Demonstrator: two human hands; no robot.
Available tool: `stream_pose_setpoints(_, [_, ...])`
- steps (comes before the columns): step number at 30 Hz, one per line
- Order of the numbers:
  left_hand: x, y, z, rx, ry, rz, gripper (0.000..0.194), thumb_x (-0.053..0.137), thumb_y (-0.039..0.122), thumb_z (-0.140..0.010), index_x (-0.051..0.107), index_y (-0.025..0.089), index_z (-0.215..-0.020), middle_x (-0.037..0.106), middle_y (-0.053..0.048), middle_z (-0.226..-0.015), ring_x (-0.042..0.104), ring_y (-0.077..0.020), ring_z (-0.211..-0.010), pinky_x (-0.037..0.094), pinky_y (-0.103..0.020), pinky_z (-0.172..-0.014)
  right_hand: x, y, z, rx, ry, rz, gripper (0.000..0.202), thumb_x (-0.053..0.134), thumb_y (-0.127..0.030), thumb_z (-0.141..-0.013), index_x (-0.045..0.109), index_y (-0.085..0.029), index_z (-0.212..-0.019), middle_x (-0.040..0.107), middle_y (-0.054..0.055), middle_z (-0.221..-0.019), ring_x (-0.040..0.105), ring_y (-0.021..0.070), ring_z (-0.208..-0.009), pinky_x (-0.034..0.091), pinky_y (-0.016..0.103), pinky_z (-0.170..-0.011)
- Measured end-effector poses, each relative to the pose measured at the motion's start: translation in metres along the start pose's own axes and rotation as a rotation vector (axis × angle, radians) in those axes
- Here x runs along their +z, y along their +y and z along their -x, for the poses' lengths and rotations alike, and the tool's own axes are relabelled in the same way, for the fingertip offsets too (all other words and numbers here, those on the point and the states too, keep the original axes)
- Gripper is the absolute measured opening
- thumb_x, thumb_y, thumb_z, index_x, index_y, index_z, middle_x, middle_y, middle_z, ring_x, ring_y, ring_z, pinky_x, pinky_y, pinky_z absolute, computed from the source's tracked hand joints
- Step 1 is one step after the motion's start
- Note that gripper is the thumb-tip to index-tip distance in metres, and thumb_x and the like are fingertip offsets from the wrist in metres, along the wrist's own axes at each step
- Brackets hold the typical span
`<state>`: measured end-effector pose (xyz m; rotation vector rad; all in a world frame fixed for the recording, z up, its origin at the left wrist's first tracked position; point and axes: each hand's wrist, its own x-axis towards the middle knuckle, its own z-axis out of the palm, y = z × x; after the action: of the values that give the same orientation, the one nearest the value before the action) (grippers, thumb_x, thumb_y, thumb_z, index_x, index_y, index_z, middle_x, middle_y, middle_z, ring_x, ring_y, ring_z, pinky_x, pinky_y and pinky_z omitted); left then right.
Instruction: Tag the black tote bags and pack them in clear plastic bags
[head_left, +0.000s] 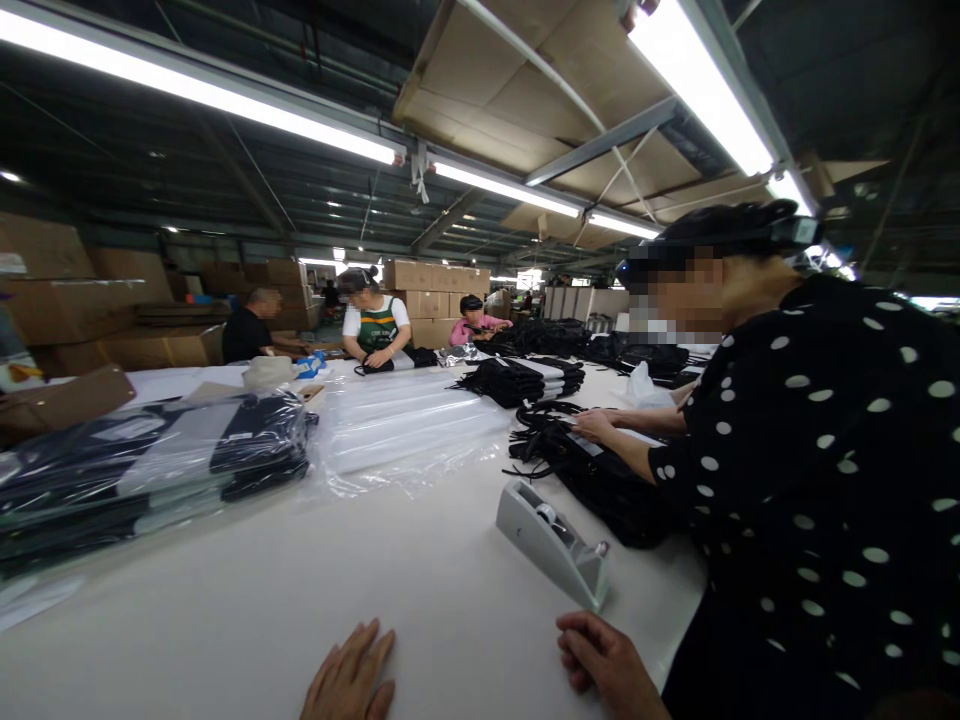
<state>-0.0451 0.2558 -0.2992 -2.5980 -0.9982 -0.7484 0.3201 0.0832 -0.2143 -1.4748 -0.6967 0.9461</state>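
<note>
My left hand (349,675) lies on the white table (247,600) at the bottom of the head view, palm down, fingers stretched out and holding nothing. To its right, my right hand (609,665) is held loosely, its fingers half bent with gaps between them and nothing visible in them. Just beyond it stands a grey tape dispenser (551,540), apart from the hand. A stack of black strapped fabric goods (615,485) lies behind the dispenser, with a co-worker's hands (596,425) on it.
Plastic-wrapped dark fabric packs (165,455) lie at the left. Clear plastic bags (412,425) spread across the middle, beside another black stack (521,380). A person in a dotted top (817,460) stands close on my right. Other people work farther back, before cardboard boxes (435,290).
</note>
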Motion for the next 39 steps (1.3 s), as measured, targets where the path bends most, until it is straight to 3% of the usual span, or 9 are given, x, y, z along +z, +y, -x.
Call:
stream_pose_setpoints(5, [-0.003, 0.004, -0.002, -0.001, -0.005, -0.019, 0.043, 0.053, 0.038, -0.094, 0.061, 0.033, -0.136, 0.065, -0.002, -0.137, 0.066, -0.0221, -0.120, 0.057, -0.037, -0.096, -0.014, -0.009, -0.002, 0.027, 0.054, -0.085, 0.050, 0.087, -0.054, -0.058, 0.074, -0.016, -0.088, 0.071, 0.005, -0.075, 0.067, 0.0192, -0.066, 0.053, 0.028, -0.054])
stream_pose_setpoints(10, [-0.001, 0.009, -0.002, -0.081, -0.027, 0.045, 0.043, 0.047, 0.041, -0.095, 0.063, 0.032, -0.135, 0.064, -0.004, -0.139, 0.064, -0.0245, -0.123, 0.054, -0.043, -0.101, -0.039, -0.037, 0.004, -0.048, 0.153, -0.115, 0.051, 0.085, -0.055, -0.064, 0.076, -0.015, -0.094, 0.073, 0.006, -0.081, 0.068, 0.0189, -0.071, 0.057, 0.029, -0.063])
stream_pose_setpoints(13, [-0.003, 0.013, -0.002, -0.133, -0.071, 0.098, 0.045, 0.045, 0.042, -0.096, 0.062, 0.031, -0.136, 0.061, -0.004, -0.142, 0.061, -0.0249, -0.127, 0.051, -0.046, -0.106, -0.059, -0.052, 0.002, -0.056, 0.239, -0.148, 0.052, 0.089, -0.051, -0.060, 0.076, -0.014, -0.095, 0.074, 0.007, -0.082, 0.069, 0.0194, -0.072, 0.057, 0.029, -0.064])
stream_pose_setpoints(17, [-0.008, 0.016, -0.004, -0.143, -0.076, 0.101, 0.045, 0.043, 0.043, -0.096, 0.063, 0.029, -0.134, 0.062, -0.006, -0.141, 0.061, -0.0257, -0.127, 0.050, -0.048, -0.106, -0.090, -0.067, -0.023, -0.073, 0.422, -0.284, 0.044, 0.090, -0.038, -0.059, 0.073, -0.014, -0.092, 0.073, 0.007, -0.083, 0.069, 0.0187, -0.074, 0.059, 0.027, -0.064])
stream_pose_setpoints(20, [-0.009, 0.016, -0.004, -0.127, -0.061, 0.088, 0.045, 0.044, 0.043, -0.096, 0.063, 0.029, -0.134, 0.063, -0.006, -0.140, 0.061, -0.0263, -0.126, 0.050, -0.048, -0.105, -0.112, -0.079, -0.054, -0.086, 0.588, -0.432, 0.027, 0.083, -0.025, -0.070, 0.067, -0.016, -0.089, 0.069, 0.004, -0.083, 0.067, 0.0152, -0.075, 0.059, 0.024, -0.068])
stream_pose_setpoints(23, [-0.008, 0.015, -0.004, -0.106, -0.039, 0.054, 0.044, 0.046, 0.043, -0.096, 0.064, 0.028, -0.134, 0.064, -0.006, -0.139, 0.063, -0.0261, -0.125, 0.051, -0.047, -0.104, -0.129, -0.090, -0.084, -0.046, 0.672, -0.482, 0.015, 0.072, -0.020, -0.081, 0.060, -0.019, -0.089, 0.063, 0.002, -0.086, 0.065, 0.0125, -0.074, 0.058, 0.022, -0.068])
stream_pose_setpoints(32, [-0.011, 0.016, -0.004, -0.106, -0.021, 0.041, 0.042, 0.048, 0.042, -0.096, 0.065, 0.031, -0.133, 0.065, -0.004, -0.138, 0.063, -0.0243, -0.123, 0.053, -0.042, -0.102, -0.155, -0.098, -0.137, 0.130, 0.656, -0.475, 0.012, 0.062, -0.030, -0.090, 0.053, -0.022, -0.087, 0.060, 0.002, -0.090, 0.060, 0.0143, -0.073, 0.055, 0.027, -0.068])
stream_pose_setpoints(36, [-0.009, 0.015, -0.004, -0.077, 0.035, 0.012, 0.041, 0.051, 0.040, -0.094, 0.064, 0.033, -0.132, 0.067, -0.002, -0.136, 0.065, -0.0233, -0.121, 0.056, -0.039, -0.098, -0.162, -0.115, -0.149, 0.146, 0.597, -0.423, 0.017, 0.063, -0.038, -0.088, 0.056, -0.023, -0.082, 0.065, 0.004, -0.088, 0.063, 0.0192, -0.077, 0.054, 0.031, -0.067])
stream_pose_setpoints(39, [-0.011, 0.017, -0.006, -0.074, 0.068, 0.024, 0.039, 0.057, 0.041, -0.092, 0.065, 0.036, -0.130, 0.069, 0.000, -0.133, 0.067, -0.0212, -0.118, 0.057, -0.034, -0.097, -0.159, -0.134, -0.157, 0.134, 0.558, -0.372, 0.018, 0.059, -0.037, -0.089, 0.054, -0.024, -0.078, 0.063, 0.004, -0.078, 0.062, 0.0200, -0.068, 0.053, 0.032, -0.059])
